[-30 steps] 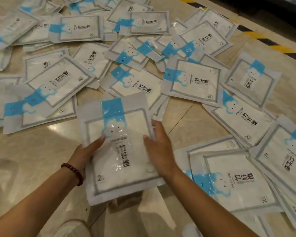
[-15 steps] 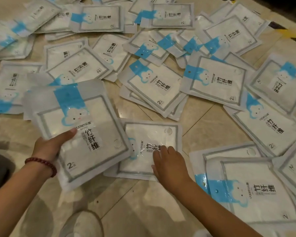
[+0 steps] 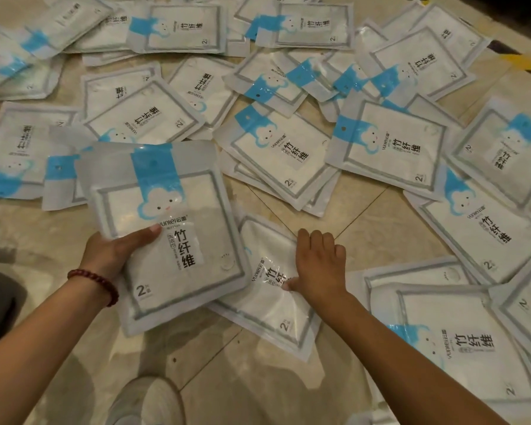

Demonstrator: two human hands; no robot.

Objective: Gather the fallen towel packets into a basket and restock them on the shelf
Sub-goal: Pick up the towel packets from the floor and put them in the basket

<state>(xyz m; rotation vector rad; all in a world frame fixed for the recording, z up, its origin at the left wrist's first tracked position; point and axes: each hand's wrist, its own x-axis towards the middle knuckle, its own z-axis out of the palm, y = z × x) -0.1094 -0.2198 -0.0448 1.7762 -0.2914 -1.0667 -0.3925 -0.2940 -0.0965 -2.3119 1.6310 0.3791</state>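
Hands: the left hand [image 3: 114, 256] grips a flat white plastic towel packet with a blue cloud header [image 3: 178, 250] by its lower left edge, thumb across the front. The right hand [image 3: 319, 265] sits on a second white towel packet [image 3: 267, 305], fingers bent over its right edge and thumb pressed into the film, which I judge to be a pinch.
Held packet: raised off the beige tiled floor [image 3: 365, 231], at 9 o'clock from the right hand, header toward 12.
Second packet: flat on the floor between the two hands, its left part tucked beneath the held packet.
Long axis: runs roughly from 11 to 5 o'clock.
Nearer hand: the right, already touching it; the left is occupied.
Key relation: the second packet lies just to the 3 o'clock side of the held one and under it, so stacking likely calls for a short lift and slide toward 9 o'clock.
Loose packets [image 3: 390, 148]: fanned from 9 through 12 to 4 o'clock, many overlapping.
Basket: not in view.
Progress: early, by my judgement; most packets are on the floor.
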